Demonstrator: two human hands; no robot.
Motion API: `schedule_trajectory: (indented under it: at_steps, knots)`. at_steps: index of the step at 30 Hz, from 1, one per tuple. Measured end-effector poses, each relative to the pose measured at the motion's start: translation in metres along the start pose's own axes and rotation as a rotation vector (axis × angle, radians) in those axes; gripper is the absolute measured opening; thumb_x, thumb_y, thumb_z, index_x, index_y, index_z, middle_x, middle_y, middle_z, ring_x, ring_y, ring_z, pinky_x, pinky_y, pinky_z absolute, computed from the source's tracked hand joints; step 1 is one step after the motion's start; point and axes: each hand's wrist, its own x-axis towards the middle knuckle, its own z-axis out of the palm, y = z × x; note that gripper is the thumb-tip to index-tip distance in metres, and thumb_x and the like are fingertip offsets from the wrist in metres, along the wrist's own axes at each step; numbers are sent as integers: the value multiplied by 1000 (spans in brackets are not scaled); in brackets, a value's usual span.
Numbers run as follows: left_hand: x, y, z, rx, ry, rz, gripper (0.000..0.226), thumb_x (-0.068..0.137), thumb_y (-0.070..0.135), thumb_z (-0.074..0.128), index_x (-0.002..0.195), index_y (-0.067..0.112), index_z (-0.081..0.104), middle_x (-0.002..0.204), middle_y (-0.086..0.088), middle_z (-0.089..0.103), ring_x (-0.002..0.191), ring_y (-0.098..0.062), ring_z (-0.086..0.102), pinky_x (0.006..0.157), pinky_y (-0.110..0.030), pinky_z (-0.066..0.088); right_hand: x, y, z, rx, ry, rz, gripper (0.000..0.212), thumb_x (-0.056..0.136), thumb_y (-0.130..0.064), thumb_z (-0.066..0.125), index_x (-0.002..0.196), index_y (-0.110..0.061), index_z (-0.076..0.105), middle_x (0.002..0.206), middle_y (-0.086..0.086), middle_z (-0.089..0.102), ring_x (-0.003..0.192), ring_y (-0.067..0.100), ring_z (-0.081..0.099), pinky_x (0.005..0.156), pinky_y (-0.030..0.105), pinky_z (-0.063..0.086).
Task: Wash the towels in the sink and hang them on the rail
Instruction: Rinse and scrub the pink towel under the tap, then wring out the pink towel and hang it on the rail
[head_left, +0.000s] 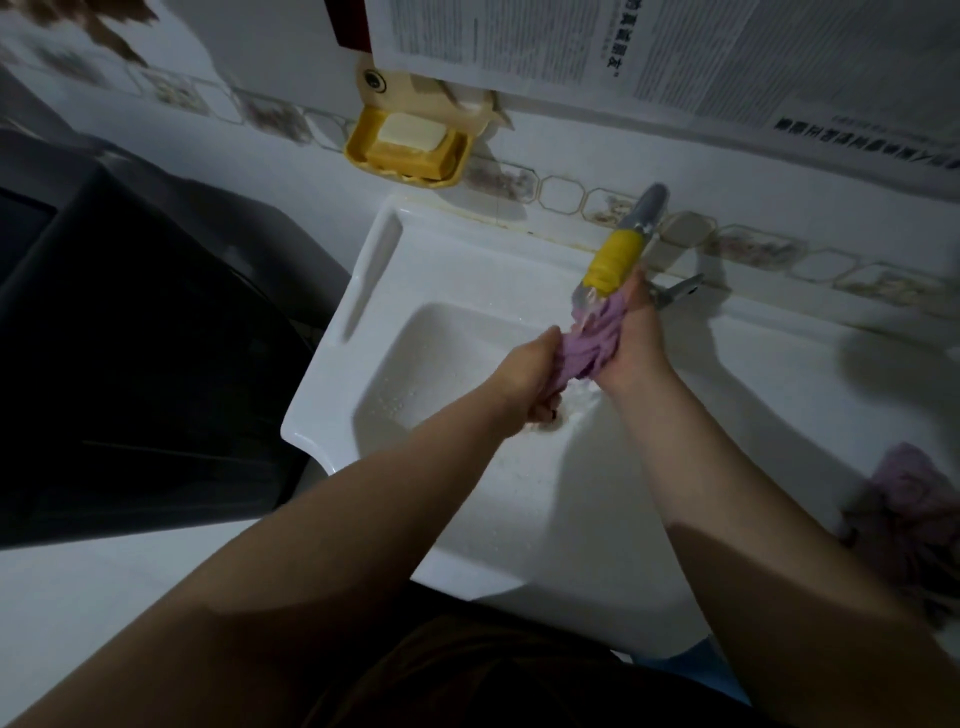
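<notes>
You've got the purple towel (745, 338) bunched betw. both hands over the sink (467, 332), right under the yellow-tipped tap (618, 254), w/ water running onto it. Left hand (524, 379) is curled round the lower end, right hand (636, 338) wraps the upper end near the spout; both grip it, neither is spread.

Handling, as I judge it: soft, limp cloth, no stiffness, so it'll sag wherever you don't hold it. Soaked, it's heavier than it looks and will drip. Not fragile, squeeze hard. Wet skin + wet cloth can slip, so take full-fist grips on the bunched ends, not fingertip pinches. For hanging, prob. best to find two corners and hold those.

2nd purple towel (914, 514) lies crumpled on the surface at the right, well apart from the basin. Rail isn't in view.
</notes>
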Motion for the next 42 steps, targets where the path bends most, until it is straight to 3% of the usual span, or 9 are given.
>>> schedule_trajectory:
  at_steps: [6, 9, 13, 18, 21, 23, 25, 31, 42]
  knots:
    - [3, 36, -38, -109, -175, -39, 45, 97, 52, 41, 67, 19, 43, 42, 4, 36, 30, -5, 27, 31, -12, 12, -21, 1, -72, -746, -92, -102, 21, 92, -41, 57, 108, -27, 56, 68, 13, 56, 33, 13, 39, 40, 18, 31]
    - [-1, 44, -37, 245, -57, 105, 40, 92, 50, 54, 74, 14, 52, 53, -1, 36, 39, -10, 29, 38, -16, 18, -28, -13, -99, -1032, -199, 35, 86, 87, -34, 66, 138, -52, -1, 85, 7, 70, 41, 15, 36, 39, 17, 28]
    - [-6, 51, -27, 857, 45, 337, 46, 90, 55, 52, 82, 10, 53, 66, -5, 49, 56, -19, 42, 48, -24, 34, -27, -53, -92, -1199, -145, -11, 117, 82, -37, 70, 143, -31, -29, 81, 14, 69, 40, 13, 37, 36, 19, 31]
    - [-12, 45, -62, 1436, 109, 572, 63, 81, 72, 48, 110, 16, 42, 91, -4, 58, 82, -26, 58, 70, -35, 43, -28, -72, -50, -1389, -222, -148, 122, 78, -42, 74, 146, -18, -25, 71, 9, 61, 29, 7, 41, 32, 16, 31]
    - [-15, 43, -79, 1706, -31, 709, 68, 76, 74, 52, 115, 20, 40, 100, -2, 62, 86, -27, 61, 71, -35, 47, -36, -78, -48, -1527, -347, -151, 90, 76, -44, 75, 146, -20, 24, 89, 11, 52, 27, 4, 42, 31, 15, 30]
    - [-16, 47, -83, 1893, -24, 781, 57, 84, 59, 58, 120, 18, 42, 103, -4, 63, 89, -27, 61, 71, -33, 44, -41, -73, -55, -1700, -403, -69, 57, 68, -59, 74, 102, -15, 62, 65, 9, 54, 30, 9, 37, 37, 16, 30]
    - [-17, 53, -91, 2029, -19, 792, 41, 91, 48, 55, 119, 19, 47, 103, -7, 65, 91, -27, 62, 71, -32, 43, -49, -58, -62, -1797, -471, 81, 42, 77, -50, 72, 65, -14, 55, 45, 0, 49, 32, 13, 40, 40, 18, 35]
    - [-22, 62, -120, 2102, -69, 770, 46, 84, 60, 57, 110, 23, 55, 97, -3, 66, 87, -24, 63, 69, -28, 41, -67, -21, -66, -1471, -657, 428, 23, 91, -30, 62, 79, -17, 48, 62, 6, 57, 54, 19, 57, 51, 25, 50]
    - [-33, 49, -146, 1644, -314, 369, 44, 83, 48, 68, 112, 18, 57, 92, 2, 58, 86, -16, 54, 76, -27, 41, -50, -35, -72, -743, -517, 611, 44, 80, -29, 67, 112, -7, 47, 70, 1, 51, 44, 1, 31, 33, 10, 25]
